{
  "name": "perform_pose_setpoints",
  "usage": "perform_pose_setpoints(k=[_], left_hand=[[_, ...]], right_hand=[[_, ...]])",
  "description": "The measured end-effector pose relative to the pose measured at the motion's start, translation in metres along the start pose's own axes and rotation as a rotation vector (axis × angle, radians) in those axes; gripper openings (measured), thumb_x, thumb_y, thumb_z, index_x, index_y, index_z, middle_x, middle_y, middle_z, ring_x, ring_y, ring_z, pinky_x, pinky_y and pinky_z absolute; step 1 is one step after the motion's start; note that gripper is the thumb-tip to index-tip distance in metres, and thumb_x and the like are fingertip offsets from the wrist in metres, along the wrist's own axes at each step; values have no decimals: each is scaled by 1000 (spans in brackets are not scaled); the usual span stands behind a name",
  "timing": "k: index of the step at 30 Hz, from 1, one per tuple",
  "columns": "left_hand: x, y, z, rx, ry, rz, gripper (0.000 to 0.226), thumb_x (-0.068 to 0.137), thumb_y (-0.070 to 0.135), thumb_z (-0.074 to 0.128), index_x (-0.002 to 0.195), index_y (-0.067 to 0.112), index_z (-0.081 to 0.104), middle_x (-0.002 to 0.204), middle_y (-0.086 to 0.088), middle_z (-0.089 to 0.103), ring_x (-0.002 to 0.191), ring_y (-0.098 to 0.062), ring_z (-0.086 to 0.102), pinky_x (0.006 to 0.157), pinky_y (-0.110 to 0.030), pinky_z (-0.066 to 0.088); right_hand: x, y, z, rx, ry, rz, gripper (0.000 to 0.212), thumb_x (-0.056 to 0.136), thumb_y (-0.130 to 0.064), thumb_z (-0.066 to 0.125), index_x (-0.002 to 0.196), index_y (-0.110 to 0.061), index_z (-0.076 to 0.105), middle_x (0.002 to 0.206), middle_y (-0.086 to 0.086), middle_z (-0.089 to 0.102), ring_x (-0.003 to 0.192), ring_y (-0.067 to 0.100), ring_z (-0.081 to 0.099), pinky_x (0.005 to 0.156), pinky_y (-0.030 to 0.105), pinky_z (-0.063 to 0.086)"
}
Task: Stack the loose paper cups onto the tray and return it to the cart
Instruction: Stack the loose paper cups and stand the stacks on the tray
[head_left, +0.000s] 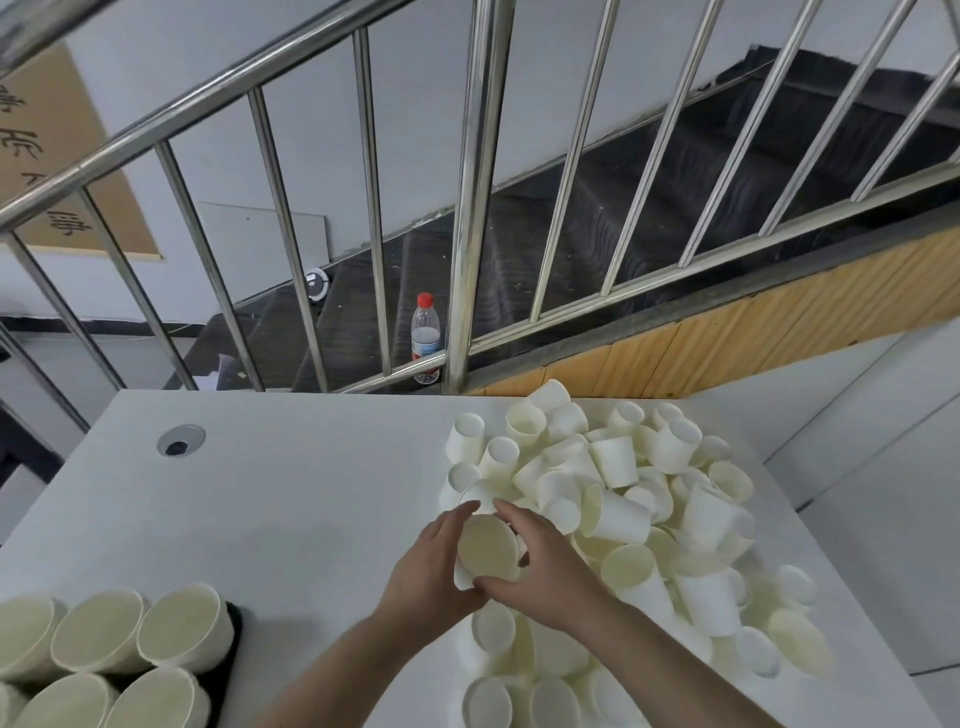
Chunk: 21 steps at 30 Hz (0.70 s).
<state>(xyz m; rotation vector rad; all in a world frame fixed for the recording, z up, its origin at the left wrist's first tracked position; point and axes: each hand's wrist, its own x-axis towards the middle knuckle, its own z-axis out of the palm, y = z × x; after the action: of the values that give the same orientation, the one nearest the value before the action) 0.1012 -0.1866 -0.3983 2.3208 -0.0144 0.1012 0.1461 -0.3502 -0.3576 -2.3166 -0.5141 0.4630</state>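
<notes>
Head view, looking down on a white worktop (291, 499). Both hands meet near the centre, at the near-left edge of a heap of loose cups (639, 499); the left hand (431, 566) curls its fingers round the left side of a held cup (488, 551), thumb near the cup's lower edge; the right hand (545, 566) wraps the same cup from the right, fingers reaching over its far rim (the cup's mouth faces the camera, so its cream inside shows). Whether this is a single cup or a short nested stack cannot be told.

The heap covers the right half of the worktop; its cups lie on their sides, tilted or upright, many touching or overlapping; some lie beneath the forearms at the near edge.

At lower left, a dark tray (231, 644) shows only a thin strip of its right edge; stacks (130, 654) of cups stand on it in rows, mouths up, touching one another; the tray lies well apart from the hands.

A round cable port (181, 440) sits in the worktop at far left. Beyond the far edge, a steel railing (467, 208) fronts a dark stair; a bottle (426, 338) with a red cap stands behind its bars; a round white device (317, 285) rests on the stair to the left.
</notes>
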Motion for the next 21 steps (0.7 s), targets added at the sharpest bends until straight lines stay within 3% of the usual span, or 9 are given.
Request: perform_pose_setpoints(k=[4,7,11,21], left_hand=[[2,-14,-7,20,19,-82,83,69,40,68,143,25,32,132,18,43,121,-6,47,87,-25,48],[2,-35,-14,84,20,-177,77,71,33,65,141,26,33,129,14,44,114,-11,51,76,-24,50],[-2,-59,-25,153,-25,-325,74,74,26,66,139,28,31,131,12,38,109,-13,52,70,-21,46],[-2,-89,-29,204,-112,-467,71,76,16,57,138,30,26,134,6,34,122,-18,43,78,-27,50]], right_hand=[[14,-3,8,11,-22,-28,77,82,-42,67,148,-34,28,139,-21,41,124,-5,39,91,11,39],[32,0,11,-45,68,-18,60,91,-35,60,146,-28,35,142,-14,41,127,2,39,101,17,36],[59,8,16,-265,75,65,64,91,-34,57,147,-23,30,148,-5,33,136,15,31,108,27,34],[97,19,33,-516,-33,208,57,86,-38,63,133,-22,36,135,-1,40,122,21,45,88,32,46]])
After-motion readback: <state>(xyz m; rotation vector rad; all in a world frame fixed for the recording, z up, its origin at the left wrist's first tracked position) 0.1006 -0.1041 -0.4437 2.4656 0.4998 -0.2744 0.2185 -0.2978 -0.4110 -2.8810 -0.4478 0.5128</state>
